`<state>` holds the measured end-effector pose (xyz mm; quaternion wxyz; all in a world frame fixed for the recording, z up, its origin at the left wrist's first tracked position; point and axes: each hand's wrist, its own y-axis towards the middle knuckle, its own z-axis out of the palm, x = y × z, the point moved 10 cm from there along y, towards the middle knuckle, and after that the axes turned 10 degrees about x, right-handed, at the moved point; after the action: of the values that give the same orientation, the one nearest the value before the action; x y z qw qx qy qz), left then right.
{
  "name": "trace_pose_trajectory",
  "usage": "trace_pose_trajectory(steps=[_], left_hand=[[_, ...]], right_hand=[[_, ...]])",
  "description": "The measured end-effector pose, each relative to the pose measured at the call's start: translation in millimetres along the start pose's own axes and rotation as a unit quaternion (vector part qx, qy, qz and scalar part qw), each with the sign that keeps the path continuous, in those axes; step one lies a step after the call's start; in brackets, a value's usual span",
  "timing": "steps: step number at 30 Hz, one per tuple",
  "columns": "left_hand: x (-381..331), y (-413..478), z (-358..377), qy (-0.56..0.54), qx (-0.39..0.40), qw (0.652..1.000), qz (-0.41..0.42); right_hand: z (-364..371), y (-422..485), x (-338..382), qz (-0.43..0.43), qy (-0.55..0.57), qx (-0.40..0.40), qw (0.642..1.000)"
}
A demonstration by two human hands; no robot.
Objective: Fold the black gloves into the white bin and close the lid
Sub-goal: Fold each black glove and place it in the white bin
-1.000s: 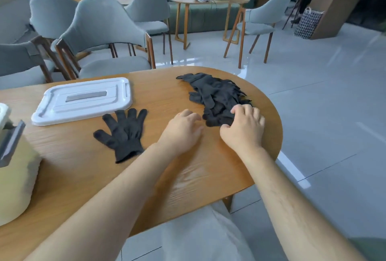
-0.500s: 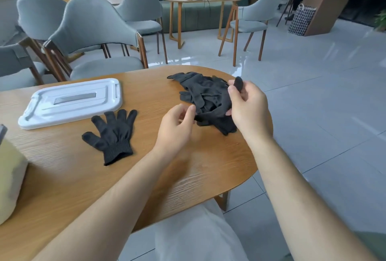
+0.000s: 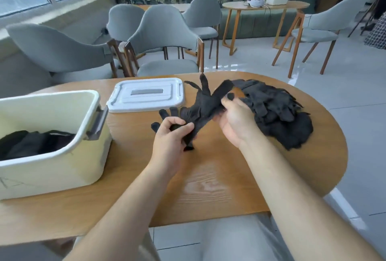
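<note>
On the counter (image 3: 208,187), far left: the white bin (image 3: 62,162) stood open, with dark folded gloves (image 3: 27,143) lying inside against its left part. Grey handle on its right end wall. Just right of the bin and behind it, the lid (image 3: 146,102) lay flat on the wood, apart from the bin rim. Near the lid's front right corner a flat glove (image 3: 164,113) lay on the counter, only its fingertips visible behind the left hand (image 3: 171,135). Left hand: fingers curled, pinching the cuff end of the held glove (image 3: 205,104). That glove was raised off the counter, stretched slantwise between both hands, its fingers splayed upward. Right hand (image 3: 236,123): fingers curled round the glove's palm part. Just beyond the right hand, the loose pile of gloves (image 3: 277,114) sat heaped toward the counter's right end.
</note>
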<state>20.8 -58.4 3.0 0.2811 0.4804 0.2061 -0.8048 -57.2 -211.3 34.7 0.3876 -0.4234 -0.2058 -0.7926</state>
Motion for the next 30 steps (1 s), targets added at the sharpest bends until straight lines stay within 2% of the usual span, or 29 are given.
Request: trace_pose_trajectory(steps=[3, 6, 9, 11, 14, 18, 20, 23, 25, 27, 30], left_hand=[[-10.3, -7.3, -24.0, 0.164, -0.05, 0.985, 0.037], [-18.1, -17.1, -19.3, 0.254, -0.043, 0.963, 0.08], [-20.8, -21.6, -18.8, 0.265, -0.046, 0.958, 0.098], [-19.8, -21.2, -23.5, 0.268, -0.042, 0.958, 0.094], [-22.6, -17.1, -29.0, 0.277, -0.023, 0.957, 0.086], [-46.9, -8.3, -33.0, 0.274, -0.007, 0.956, 0.101], [-57.9, -1.7, -40.0, 0.276, -0.013, 0.955, 0.102], [-49.4, 7.9, -56.5, 0.309, -0.033, 0.948, 0.069], [-31.1, 9.3, -64.1, 0.352, -0.028, 0.935, 0.037], [-20.1, 5.6, -64.7, 0.425, -0.019, 0.905, 0.024], [-18.1, 2.6, -65.5, 0.463, -0.025, 0.885, 0.034]], right_hand=[[8.8, -3.0, -38.3, 0.067, 0.069, 0.035, 0.995], [14.5, -14.4, -62.0, 0.111, -0.025, 0.072, 0.991], [2.8, -14.4, -64.3, 0.094, -0.097, 0.023, 0.991], [-0.4, -11.7, -63.6, 0.089, -0.091, 0.007, 0.992], [12.3, -3.8, -60.6, 0.091, -0.094, 0.039, 0.991], [58.0, 16.8, -48.1, 0.099, -0.111, 0.165, 0.975], [73.4, 30.4, -39.9, 0.088, -0.152, 0.198, 0.964], [68.8, 44.4, -43.8, 0.075, -0.308, 0.187, 0.93], [55.9, 41.9, -62.9, 0.099, -0.386, 0.189, 0.898], [41.8, 35.5, -82.0, 0.117, -0.403, 0.198, 0.886], [28.6, 31.5, -90.3, 0.106, -0.371, 0.198, 0.901]])
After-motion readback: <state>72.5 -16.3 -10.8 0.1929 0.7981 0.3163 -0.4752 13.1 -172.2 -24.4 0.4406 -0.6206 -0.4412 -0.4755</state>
